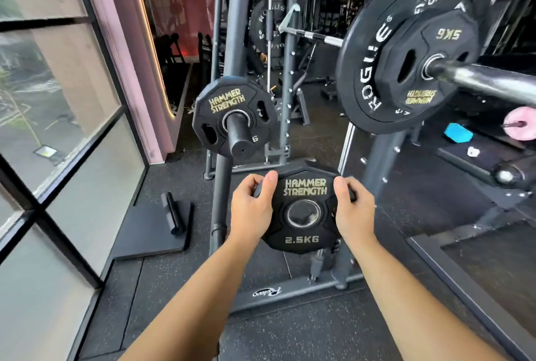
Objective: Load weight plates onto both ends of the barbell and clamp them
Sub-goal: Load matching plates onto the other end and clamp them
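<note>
View from a head-worn camera in a gym, looking down along two bare forearms. Both hands hold a small black weight plate (301, 233) upright at mid-frame, in front of the rack and above the floor. The left hand (251, 207) grips its left rim and the right hand (352, 209) its right rim, thumbs laid over the front face and fingers curled behind. Gold lettering on the plate reads "HAMMER STRENGTH" above the steel-ringed centre hole and "2.5KG" below it.

Just above and to the left, a second Hammer Strength plate (220, 102) sits on a black storage peg (240, 140) of the rack; of its weight mark only a "G" shows.

At upper right, the barbell sleeve (478, 79) runs toward the camera and carries a large black plate (365, 70) lettered "ROGUE" in white. Against its front sits a smaller Hammer Strength plate (446, 56) with its gold print upside down, seemingly "5KG". Another Rogue plate (261, 27) shows at the bar's far end.

The rack's base bar (304, 288) bears an upside-down white script logo. A window (43, 99) fills the left side, and the floor (290, 337) is black speckled rubber.
</note>
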